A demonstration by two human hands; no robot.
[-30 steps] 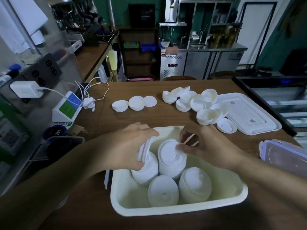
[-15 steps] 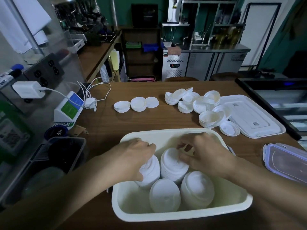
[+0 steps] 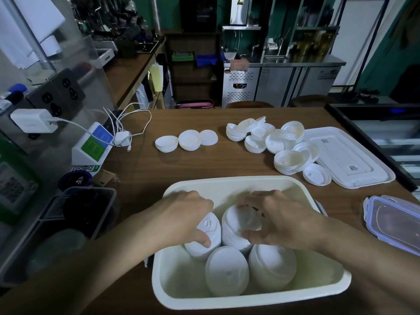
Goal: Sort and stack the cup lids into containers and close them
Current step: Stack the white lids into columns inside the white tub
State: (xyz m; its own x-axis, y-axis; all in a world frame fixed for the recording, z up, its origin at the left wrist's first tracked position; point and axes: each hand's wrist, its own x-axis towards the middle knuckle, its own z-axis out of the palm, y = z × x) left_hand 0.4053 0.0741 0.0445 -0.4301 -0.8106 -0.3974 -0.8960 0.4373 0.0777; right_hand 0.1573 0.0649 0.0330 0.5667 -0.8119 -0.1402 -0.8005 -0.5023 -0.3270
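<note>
Inside tub, palm-down: left hand grips rear-left lid stack, right hand grips rear-right lid stack.

Four white lid stacks upright in cream container; loose lids beyond

A brown wooden table fills the near ground under dim light. Along the far left runs a wooden side counter, meeting a dark wooden shelf unit against the dark green wall. Right of that stands a stainless steel under-counter fridge with a metal rack above. A round brown stool sits beyond the table's far edge. A black-framed glass display case borders the table's right side.
</note>
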